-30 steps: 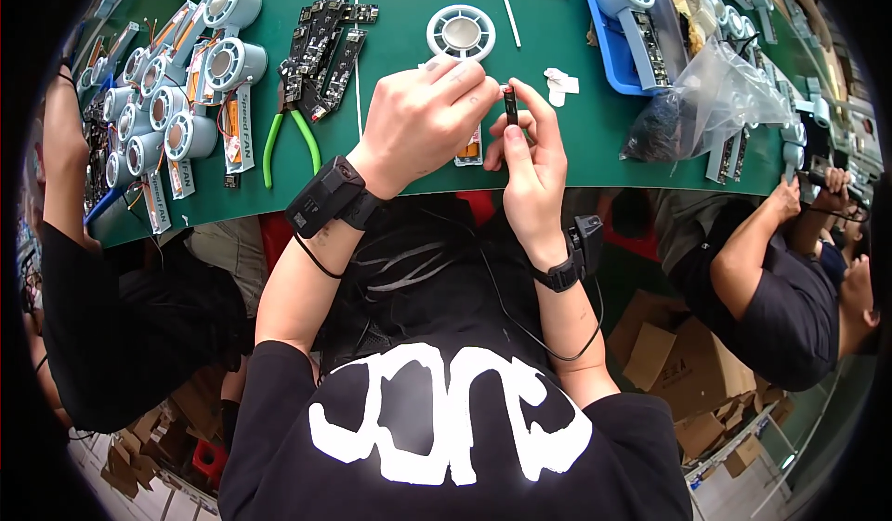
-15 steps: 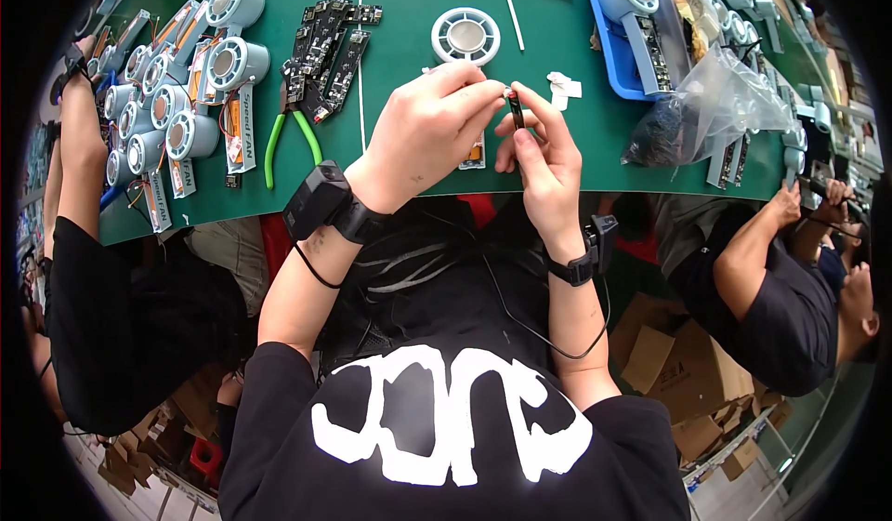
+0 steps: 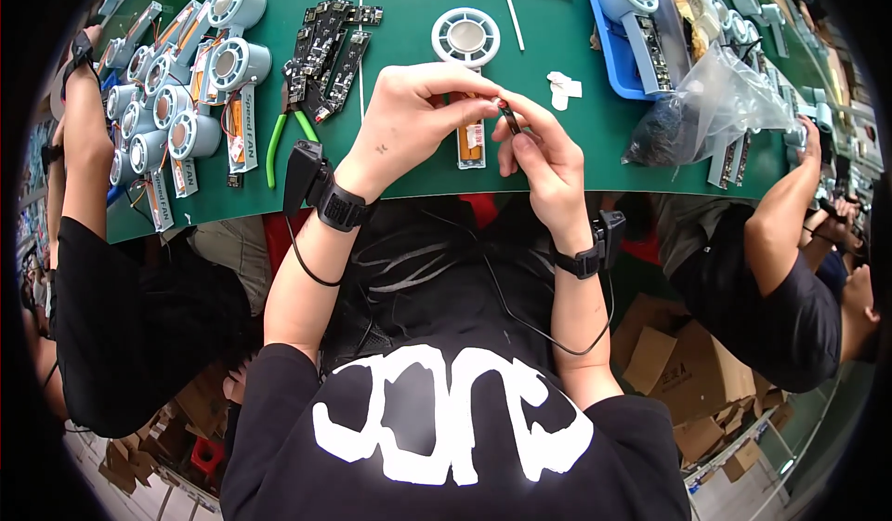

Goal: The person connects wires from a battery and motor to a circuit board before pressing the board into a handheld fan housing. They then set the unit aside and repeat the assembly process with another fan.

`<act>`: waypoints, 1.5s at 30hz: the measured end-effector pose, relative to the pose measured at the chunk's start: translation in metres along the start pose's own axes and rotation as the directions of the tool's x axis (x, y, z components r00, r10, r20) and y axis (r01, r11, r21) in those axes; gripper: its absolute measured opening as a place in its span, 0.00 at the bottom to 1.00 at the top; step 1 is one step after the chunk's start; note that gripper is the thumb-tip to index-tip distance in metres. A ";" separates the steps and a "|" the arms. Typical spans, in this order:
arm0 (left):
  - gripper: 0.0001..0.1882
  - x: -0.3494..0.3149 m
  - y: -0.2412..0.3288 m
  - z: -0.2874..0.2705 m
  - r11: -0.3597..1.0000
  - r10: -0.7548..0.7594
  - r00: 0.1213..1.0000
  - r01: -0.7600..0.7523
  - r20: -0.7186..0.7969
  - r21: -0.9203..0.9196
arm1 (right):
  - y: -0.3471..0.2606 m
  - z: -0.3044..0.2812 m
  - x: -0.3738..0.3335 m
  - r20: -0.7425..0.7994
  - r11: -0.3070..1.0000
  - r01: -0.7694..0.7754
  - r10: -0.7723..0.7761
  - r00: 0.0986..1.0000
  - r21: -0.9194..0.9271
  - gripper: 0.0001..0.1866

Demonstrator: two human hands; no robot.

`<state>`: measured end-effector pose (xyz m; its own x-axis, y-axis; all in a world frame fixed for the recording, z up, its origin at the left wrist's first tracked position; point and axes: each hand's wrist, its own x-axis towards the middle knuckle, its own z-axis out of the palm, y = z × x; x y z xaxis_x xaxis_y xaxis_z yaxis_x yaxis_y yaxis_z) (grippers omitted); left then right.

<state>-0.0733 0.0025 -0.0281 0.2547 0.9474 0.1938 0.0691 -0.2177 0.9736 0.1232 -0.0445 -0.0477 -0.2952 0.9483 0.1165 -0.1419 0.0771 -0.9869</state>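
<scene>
My right hand [image 3: 550,160] pinches a narrow dark circuit board [image 3: 513,125] between thumb and fingers, holding it tilted above the green table. At the board's upper end, the thumb and forefinger of my left hand [image 3: 409,123] come together; whatever small thing lies between them is hidden. Beneath my hands is a light blue handheld fan [image 3: 466,38], its round head pointing away from me. The fan's open handle shows an orange battery [image 3: 472,145] with a white label, and my left hand covers the part between.
Green-handled pliers [image 3: 277,149] lie beside a pile of circuit boards [image 3: 321,52]. Many fans [image 3: 193,134] crowd the left. A white stick [image 3: 514,21] and white scraps [image 3: 563,90] lie right of the fan, before a blue bin [image 3: 609,47] and plastic bag [image 3: 711,103]. Co-workers sit both sides.
My left hand has turned and lowered slightly, baring more of the fan's handle and battery. The board in my right hand tilts more. The right-hand co-worker's arm has shifted.
</scene>
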 end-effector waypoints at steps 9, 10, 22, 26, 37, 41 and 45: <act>0.09 0.008 0.006 -0.017 0.977 0.003 0.981 -0.044 0.194 0.209 | 0.000 -0.005 0.002 0.091 0.999 -0.032 0.031 0.995 0.005 0.23; 0.09 0.006 0.010 -0.016 0.968 0.036 0.989 -0.071 0.146 0.241 | -0.001 -0.003 0.002 0.077 0.999 -0.038 0.038 0.996 -0.001 0.23; 0.09 -0.024 0.003 -0.008 0.942 -0.311 0.890 0.242 -0.334 -0.232 | -0.011 0.002 0.008 -0.236 0.973 -0.114 0.161 0.958 0.200 0.22; 0.09 -0.017 -0.001 0.000 0.954 -0.180 0.944 0.099 -0.276 -0.282 | -0.024 0.005 0.013 -0.286 0.984 -0.101 0.140 0.948 0.148 0.21; 0.10 0.004 -0.004 0.013 0.851 0.362 0.908 -0.229 -0.212 0.473 | -0.017 0.010 0.014 -0.305 0.985 -0.051 -0.003 0.952 -0.167 0.22; 0.09 0.004 -0.002 0.008 0.908 0.270 0.942 -0.182 -0.198 0.376 | -0.016 0.008 0.017 -0.311 0.977 -0.052 -0.014 0.950 -0.205 0.22; 0.09 0.001 -0.004 -0.002 0.912 0.272 0.942 -0.188 -0.194 0.366 | -0.019 0.007 0.020 -0.322 0.970 -0.058 -0.022 0.946 -0.236 0.22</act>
<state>-0.0757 0.0047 -0.0319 0.0715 0.8792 0.4710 0.3677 -0.4622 0.8069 0.1138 -0.0288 -0.0262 0.0283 0.9950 0.0961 0.1025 0.0928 -0.9904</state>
